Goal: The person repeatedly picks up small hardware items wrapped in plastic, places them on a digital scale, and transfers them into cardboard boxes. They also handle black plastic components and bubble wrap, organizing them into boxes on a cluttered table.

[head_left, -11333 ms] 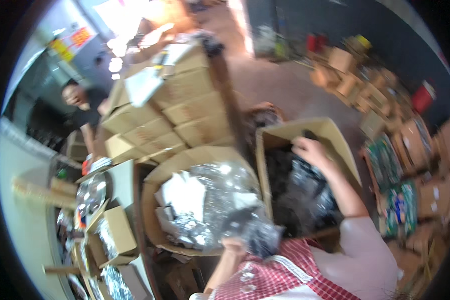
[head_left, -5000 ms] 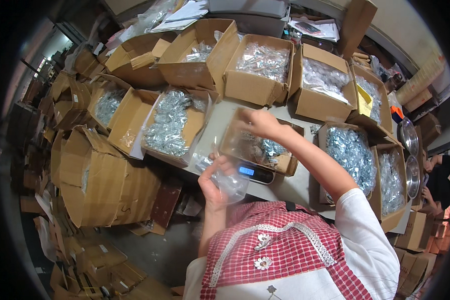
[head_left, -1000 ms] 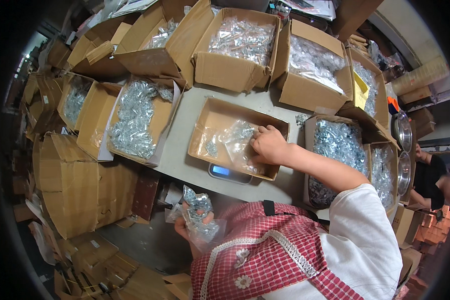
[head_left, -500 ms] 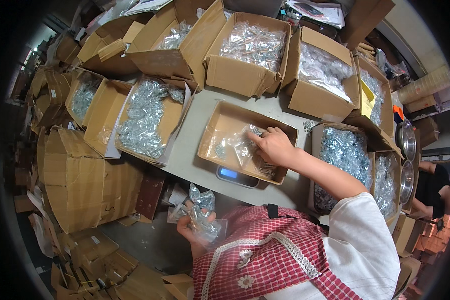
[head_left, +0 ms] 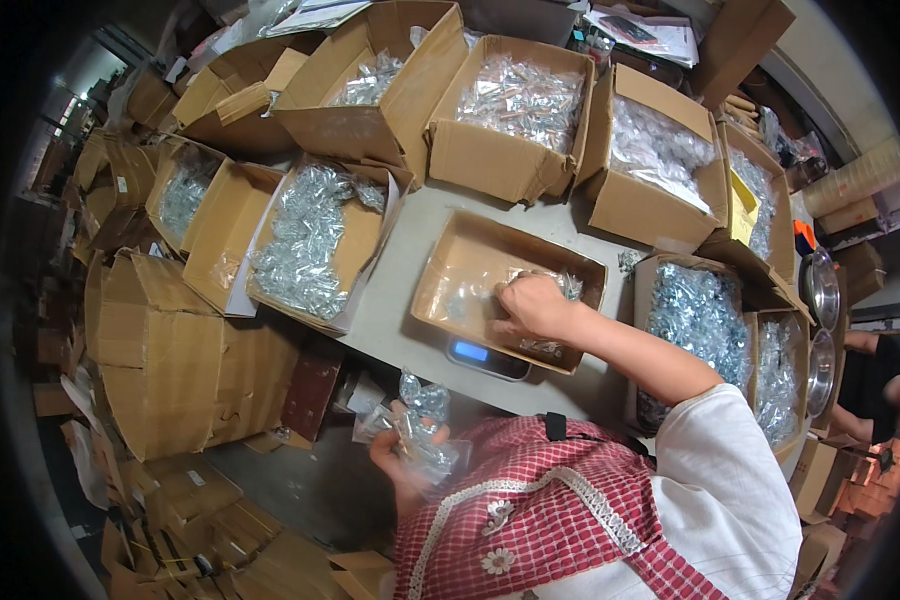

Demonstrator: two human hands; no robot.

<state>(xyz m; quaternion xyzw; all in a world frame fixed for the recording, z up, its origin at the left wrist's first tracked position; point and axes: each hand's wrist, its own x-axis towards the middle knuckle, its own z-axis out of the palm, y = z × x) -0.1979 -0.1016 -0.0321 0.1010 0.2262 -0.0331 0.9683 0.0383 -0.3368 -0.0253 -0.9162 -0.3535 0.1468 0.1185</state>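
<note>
Left hand [head_left: 395,472]: fingers wrapped round clear bags [head_left: 426,408] of metal parts, held just off the near edge of the worktop [head_left: 402,275]. Right hand [head_left: 538,308]: down in the shallow box [head_left: 515,244], fingers curled, small packets [head_left: 570,284] beside it towards the box's right end; fingertips hidden, cannot tell if anything is pinched. Scale [head_left: 488,360] juts from under the box's near edge. Step in hand, seemingly: picking through packets. Next move likely calls for a light pinch, lifting clear of the rim

Red-and-white checked apron [head_left: 545,515] — plain brown middle carton [head_left: 520,243]
</note>
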